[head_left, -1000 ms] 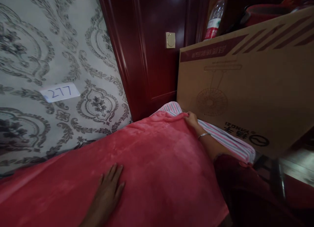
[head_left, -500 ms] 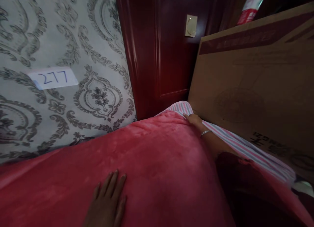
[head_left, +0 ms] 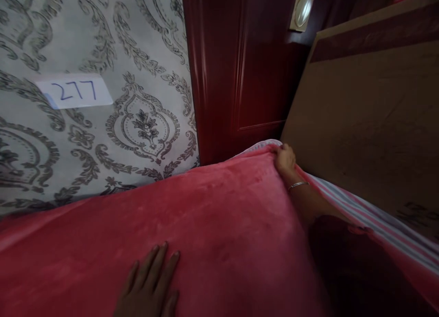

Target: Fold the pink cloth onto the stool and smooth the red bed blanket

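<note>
A plush pink-red blanket (head_left: 206, 216) spreads over the bed, its far edge along the wall. My left hand (head_left: 147, 280) lies flat on it at the lower middle, fingers spread. At the far right corner my right hand (head_left: 285, 159), a silver bangle at its wrist, has its fingers closed round the blanket's corner. Beneath that corner a striped pink, white and grey sheet (head_left: 338, 193) shows along the right side and at the tip. The right fingertips are partly hidden in the folds.
Grey-patterned wallpaper (head_left: 147, 120) with a paper label (head_left: 78, 92) marked 277 is at the left. Behind the corner stands a dark red wooden panel (head_left: 219, 79) bearing a switch (head_left: 302, 10). A large cardboard box (head_left: 370, 107) leans close along the right side.
My right hand has gone from reaching flat at the corner to gripping it, and the blanket now covers more of the striped sheet there. My left hand stays flat. The view has shifted slightly.
</note>
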A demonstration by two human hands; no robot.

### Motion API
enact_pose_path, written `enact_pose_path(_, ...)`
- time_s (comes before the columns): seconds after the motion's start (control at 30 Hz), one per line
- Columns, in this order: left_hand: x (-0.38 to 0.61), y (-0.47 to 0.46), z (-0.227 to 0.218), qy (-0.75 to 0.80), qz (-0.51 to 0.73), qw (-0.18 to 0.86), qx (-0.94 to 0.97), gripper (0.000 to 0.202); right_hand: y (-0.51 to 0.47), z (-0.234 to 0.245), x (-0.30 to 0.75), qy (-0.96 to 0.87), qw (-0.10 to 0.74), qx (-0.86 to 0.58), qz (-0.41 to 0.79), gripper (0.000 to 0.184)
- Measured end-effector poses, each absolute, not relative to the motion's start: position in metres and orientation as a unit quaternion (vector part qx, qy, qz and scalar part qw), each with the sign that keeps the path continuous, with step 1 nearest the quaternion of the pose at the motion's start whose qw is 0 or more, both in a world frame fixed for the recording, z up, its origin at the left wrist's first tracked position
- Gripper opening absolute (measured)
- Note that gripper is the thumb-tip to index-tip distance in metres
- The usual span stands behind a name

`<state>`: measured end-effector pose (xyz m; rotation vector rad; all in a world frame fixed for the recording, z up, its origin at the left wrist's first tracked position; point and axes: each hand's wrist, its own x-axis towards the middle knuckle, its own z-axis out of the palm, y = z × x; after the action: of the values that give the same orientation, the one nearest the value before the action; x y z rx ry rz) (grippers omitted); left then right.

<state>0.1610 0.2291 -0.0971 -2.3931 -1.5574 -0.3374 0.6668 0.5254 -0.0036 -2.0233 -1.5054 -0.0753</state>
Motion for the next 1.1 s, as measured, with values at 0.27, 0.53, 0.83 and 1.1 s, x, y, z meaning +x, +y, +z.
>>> enact_pose_path(0.27,0.177,0.226,-0.079,-0.479,-0.140,0.289,-0.817,0.071,0.532,-0.022,0.663,-0.621,0.124,-0.772,-0.045,0.047)
enact_pose_path(0.53,0.185,0.225,-0.069,-0.524,-0.107,0.197,-0.821,0.061,0.470,-0.007,0.690,-0.601,0.096,-0.794,-0.011,0.052)
enact_pose_path(0.83,0.206,0.230,-0.038,-0.593,-0.042,0.086,-0.800,0.065,0.321,-0.007,0.737,-0.521,0.081,-0.849,0.020,0.042)
enact_pose_path(1.1,0.212,0.231,-0.027,-0.595,0.003,0.115,-0.795,0.066,0.252,0.004,0.742,-0.465,0.111,-0.876,0.061,0.039)
